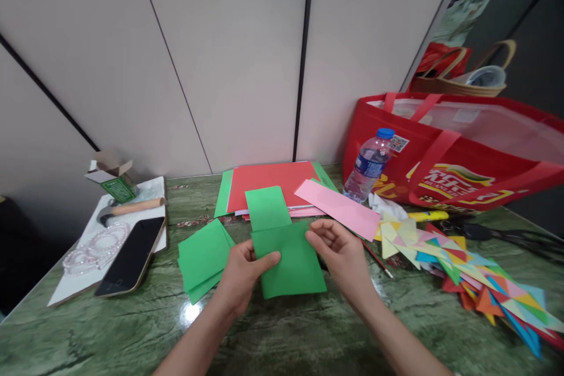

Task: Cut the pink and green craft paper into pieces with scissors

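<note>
A square of green paper [293, 270] is held up in front of me above the table. My left hand [247, 273] is closed on its left edge, thumb lying across the front. At the upper right corner my right hand [337, 252] pinches the same sheet between thumb and fingers. Another green paper piece [268, 207] sticks up behind the held sheet, which hides its lower part; I cannot tell whether the two are joined. Close to my left hand lies a small pile of green paper squares [203, 255].
Red and green sheets [273, 179] are stacked by the wall, with a pink strip [339, 208]. A water bottle [368, 167] stands before a red bag [440, 153]. Folded paper pieces [489, 282] lie right; a phone [132, 255], hammer [136, 207] and small box [117, 185] are left.
</note>
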The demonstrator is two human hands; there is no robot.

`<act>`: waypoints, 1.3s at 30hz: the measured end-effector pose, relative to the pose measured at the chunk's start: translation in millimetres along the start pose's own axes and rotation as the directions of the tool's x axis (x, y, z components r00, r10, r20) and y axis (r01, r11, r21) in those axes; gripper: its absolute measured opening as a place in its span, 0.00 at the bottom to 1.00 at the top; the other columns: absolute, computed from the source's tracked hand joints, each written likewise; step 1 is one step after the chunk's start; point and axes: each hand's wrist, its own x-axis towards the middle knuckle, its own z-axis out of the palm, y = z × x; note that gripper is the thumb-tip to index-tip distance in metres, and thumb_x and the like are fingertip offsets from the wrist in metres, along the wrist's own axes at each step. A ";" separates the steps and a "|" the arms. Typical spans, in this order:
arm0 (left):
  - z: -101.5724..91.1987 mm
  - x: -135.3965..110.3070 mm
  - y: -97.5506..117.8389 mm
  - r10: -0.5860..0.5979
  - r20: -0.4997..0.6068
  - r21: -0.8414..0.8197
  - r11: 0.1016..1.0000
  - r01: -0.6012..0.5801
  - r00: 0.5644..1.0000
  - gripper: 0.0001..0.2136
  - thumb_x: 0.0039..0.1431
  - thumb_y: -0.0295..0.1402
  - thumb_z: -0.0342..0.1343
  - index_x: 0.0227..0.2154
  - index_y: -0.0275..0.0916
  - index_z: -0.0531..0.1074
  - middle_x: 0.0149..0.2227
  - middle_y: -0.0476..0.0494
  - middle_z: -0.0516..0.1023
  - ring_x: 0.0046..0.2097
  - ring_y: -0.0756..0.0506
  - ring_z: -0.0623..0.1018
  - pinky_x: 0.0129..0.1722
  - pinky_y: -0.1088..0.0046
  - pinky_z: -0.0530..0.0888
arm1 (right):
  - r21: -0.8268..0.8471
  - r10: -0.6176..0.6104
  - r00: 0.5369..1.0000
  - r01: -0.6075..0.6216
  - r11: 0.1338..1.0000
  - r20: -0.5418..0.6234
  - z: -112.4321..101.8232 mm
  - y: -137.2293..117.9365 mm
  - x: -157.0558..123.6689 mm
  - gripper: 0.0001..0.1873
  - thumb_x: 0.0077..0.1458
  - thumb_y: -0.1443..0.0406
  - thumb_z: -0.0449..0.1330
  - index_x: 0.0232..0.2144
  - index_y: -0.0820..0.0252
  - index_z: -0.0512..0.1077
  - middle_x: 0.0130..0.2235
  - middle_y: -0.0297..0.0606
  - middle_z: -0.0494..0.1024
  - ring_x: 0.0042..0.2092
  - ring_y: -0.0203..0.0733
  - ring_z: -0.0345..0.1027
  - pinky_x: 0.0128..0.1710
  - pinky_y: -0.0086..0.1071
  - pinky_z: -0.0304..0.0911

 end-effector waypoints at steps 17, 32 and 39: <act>-15.3 7.2 10.9 0.067 -0.084 -0.017 0.998 -0.068 0.994 0.16 0.37 0.31 0.67 0.33 0.33 0.75 0.32 0.40 0.81 0.34 0.42 0.79 0.36 0.66 0.75 | -0.030 0.227 0.909 -0.232 0.972 0.349 -5.2 -2.9 0.6 0.13 0.41 0.63 0.64 0.33 0.60 0.77 0.21 0.29 0.70 0.23 0.32 0.60 0.21 0.26 0.58; -19.2 13.0 9.1 0.022 -0.061 -0.045 0.999 -0.025 0.998 0.17 0.34 0.29 0.68 0.32 0.31 0.75 0.30 0.41 0.81 0.32 0.43 0.79 0.36 0.65 0.75 | -0.027 0.233 0.906 -0.239 0.971 0.354 -6.0 4.1 1.6 0.15 0.38 0.63 0.66 0.32 0.60 0.77 0.21 0.30 0.71 0.23 0.32 0.61 0.22 0.27 0.60; -20.4 12.0 7.2 0.060 -0.052 0.006 0.998 -0.060 0.997 0.16 0.36 0.30 0.67 0.32 0.32 0.75 0.31 0.41 0.81 0.32 0.44 0.78 0.35 0.66 0.75 | -0.007 0.220 0.922 -0.230 0.973 0.319 -6.3 9.3 2.8 0.12 0.37 0.63 0.67 0.27 0.61 0.73 0.22 0.30 0.72 0.25 0.33 0.63 0.24 0.27 0.61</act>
